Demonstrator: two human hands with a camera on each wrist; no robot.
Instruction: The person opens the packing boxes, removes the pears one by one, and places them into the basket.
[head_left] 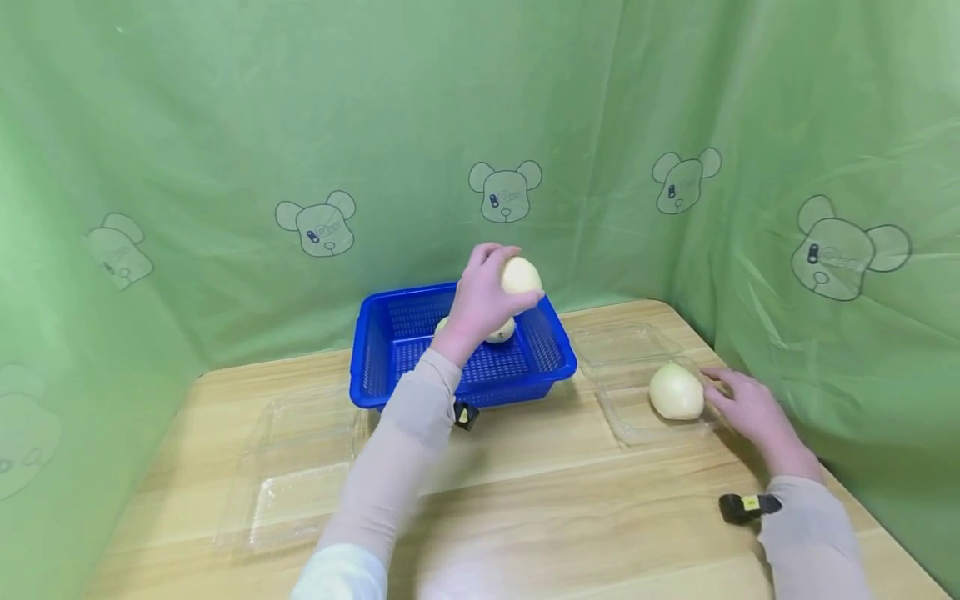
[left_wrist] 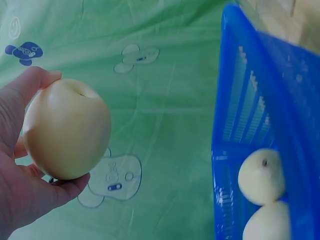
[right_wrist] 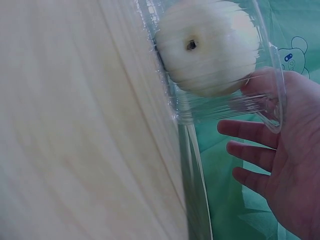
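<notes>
My left hand [head_left: 480, 300] grips a round, pale yellow pear [head_left: 522, 275] above the blue plastic basket [head_left: 465, 392]. In the left wrist view, thumb and fingers curl round that pear's sides. Lower down inside the basket lie two more pale pears [left_wrist: 262, 176], partly hidden by my hand in the head view. At the right, another pear [head_left: 677, 393] sits in a clear plastic tray [head_left: 626, 429]. My right hand [head_left: 753, 414] is at the tray's right edge, its fingers fairly straight. One fingertip reaches that pear's side in the right wrist view.
A second clear plastic tray [head_left: 300, 500] lies on the left part of the wooden table [head_left: 585, 533]. Green curtains [head_left: 405, 125] with bear-head prints hang close behind the basket and along both sides. Each wrist carries a small black camera [head_left: 742, 508].
</notes>
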